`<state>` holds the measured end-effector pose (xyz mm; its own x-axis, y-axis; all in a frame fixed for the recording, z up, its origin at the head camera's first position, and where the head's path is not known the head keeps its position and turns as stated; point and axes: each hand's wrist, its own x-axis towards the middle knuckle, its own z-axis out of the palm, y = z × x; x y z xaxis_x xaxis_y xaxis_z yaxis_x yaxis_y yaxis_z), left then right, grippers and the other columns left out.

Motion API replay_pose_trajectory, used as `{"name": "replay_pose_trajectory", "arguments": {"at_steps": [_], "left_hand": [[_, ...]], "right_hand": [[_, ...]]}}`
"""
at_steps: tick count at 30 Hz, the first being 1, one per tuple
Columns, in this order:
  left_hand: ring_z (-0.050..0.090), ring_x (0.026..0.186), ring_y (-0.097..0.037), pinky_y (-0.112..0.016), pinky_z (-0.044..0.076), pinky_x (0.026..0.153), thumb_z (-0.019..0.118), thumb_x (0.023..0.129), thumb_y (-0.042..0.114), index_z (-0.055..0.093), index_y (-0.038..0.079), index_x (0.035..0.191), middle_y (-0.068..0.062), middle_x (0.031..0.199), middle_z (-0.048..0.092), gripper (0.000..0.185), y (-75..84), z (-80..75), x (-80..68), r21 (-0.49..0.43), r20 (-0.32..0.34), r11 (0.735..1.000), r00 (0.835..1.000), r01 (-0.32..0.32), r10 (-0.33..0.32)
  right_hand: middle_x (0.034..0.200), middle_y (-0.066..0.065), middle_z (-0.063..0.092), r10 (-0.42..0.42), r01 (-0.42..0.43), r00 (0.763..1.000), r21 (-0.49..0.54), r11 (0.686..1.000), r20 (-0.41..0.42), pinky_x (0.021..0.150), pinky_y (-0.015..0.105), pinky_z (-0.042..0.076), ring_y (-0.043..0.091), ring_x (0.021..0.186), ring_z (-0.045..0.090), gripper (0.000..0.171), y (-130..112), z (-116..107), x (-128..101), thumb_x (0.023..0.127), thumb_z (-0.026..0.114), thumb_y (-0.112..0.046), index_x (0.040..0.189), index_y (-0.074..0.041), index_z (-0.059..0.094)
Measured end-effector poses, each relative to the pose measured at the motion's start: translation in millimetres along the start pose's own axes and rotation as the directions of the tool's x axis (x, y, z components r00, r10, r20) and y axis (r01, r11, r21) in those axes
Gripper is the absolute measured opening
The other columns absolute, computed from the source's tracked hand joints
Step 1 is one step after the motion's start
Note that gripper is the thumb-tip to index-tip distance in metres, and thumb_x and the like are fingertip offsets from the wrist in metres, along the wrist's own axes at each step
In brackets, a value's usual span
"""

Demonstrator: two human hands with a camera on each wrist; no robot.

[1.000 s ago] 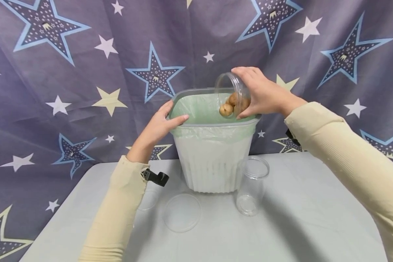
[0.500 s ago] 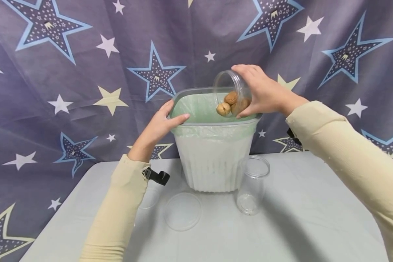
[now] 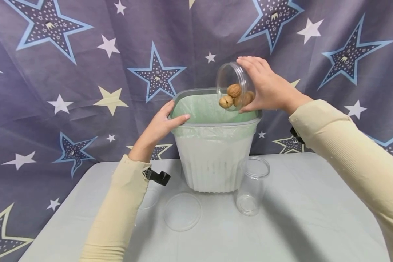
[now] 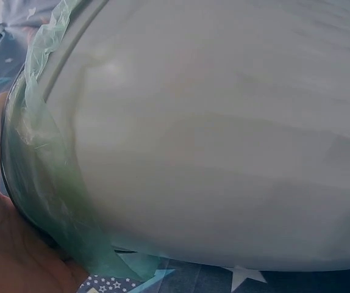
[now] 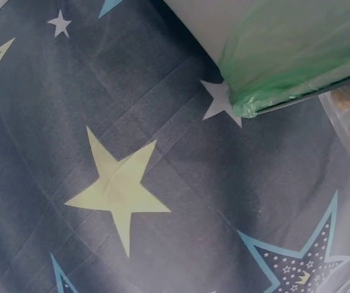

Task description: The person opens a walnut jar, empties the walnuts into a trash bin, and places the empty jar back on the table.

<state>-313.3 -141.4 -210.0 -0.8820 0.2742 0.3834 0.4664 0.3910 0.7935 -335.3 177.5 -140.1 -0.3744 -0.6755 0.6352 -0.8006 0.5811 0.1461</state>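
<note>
Clear plastic jar [image 3: 233, 86] of walnuts [image 3: 234, 96], tilted above the green-lined bin [image 3: 213, 160], sits in our right hand [image 3: 268, 89], fingers curled around it. Our left hand [image 3: 158, 127] grips the bin's rim on the counter [image 3: 298, 218].

Backdrop cloth [image 3: 85, 65]: purple-grey, printed with blue-outlined, white and pale yellow stars, creased, hanging behind the table [image 3: 298, 225]. Table pale grey, its far edge meeting the cloth. Light even, soft shadows.

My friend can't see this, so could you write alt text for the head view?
A right hand tips a clear jar of walnuts over a green-lined bin while the left hand holds its rim.
</note>
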Motion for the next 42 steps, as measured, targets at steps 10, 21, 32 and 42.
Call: {"name": "replay_pose_trajectory", "arguments": {"at_steps": [10,21,32,42], "left_hand": [[0.015,0.143,-0.019,-0.039,0.015,0.116,0.063,0.088,0.026,0.026,0.009,0.149,-0.010,0.156,0.019,0.073,-1.3,-0.8,0.9,-0.008,0.002,1.000,1.000,-0.003,0.003],[0.015,0.142,-0.018,-0.038,0.016,0.116,0.064,0.088,0.028,0.026,0.010,0.149,-0.009,0.156,0.019,0.075,-0.6,0.7,1.0,0.001,-0.005,1.000,1.000,0.007,-0.007],[0.012,0.143,-0.018,-0.040,0.014,0.116,0.065,0.087,0.032,0.021,0.006,0.150,-0.009,0.157,0.016,0.081,0.9,-0.7,1.0,0.028,-0.009,0.998,0.999,0.048,-0.048],[0.015,0.142,-0.019,-0.039,0.015,0.116,0.064,0.088,0.027,0.026,0.009,0.149,-0.010,0.156,0.019,0.075,-0.8,0.9,0.8,0.016,-0.008,1.000,1.000,0.010,-0.010]], "right_hand": [[0.142,0.026,0.035,-0.053,0.052,0.996,-0.013,0.999,-0.078,0.114,0.042,0.020,0.039,0.132,0.027,0.118,-2.4,2.5,1.5,0.047,0.094,-0.027,0.140,0.008,0.028],[0.143,0.026,0.033,0.062,-0.064,0.998,-0.047,0.997,-0.032,0.113,0.045,0.023,0.039,0.134,0.025,0.117,-1.8,2.4,0.5,0.050,0.093,-0.027,0.141,0.006,0.028],[0.140,0.027,0.034,-0.010,0.011,0.999,0.012,1.000,-0.051,0.114,0.046,0.019,0.040,0.132,0.027,0.117,1.2,4.2,-0.2,0.049,0.094,-0.025,0.139,0.008,0.027],[0.140,0.027,0.036,0.002,-0.002,0.999,-0.004,1.000,-0.043,0.113,0.046,0.022,0.040,0.131,0.028,0.117,3.4,6.1,-4.3,0.048,0.094,-0.026,0.140,0.007,0.029]]}}
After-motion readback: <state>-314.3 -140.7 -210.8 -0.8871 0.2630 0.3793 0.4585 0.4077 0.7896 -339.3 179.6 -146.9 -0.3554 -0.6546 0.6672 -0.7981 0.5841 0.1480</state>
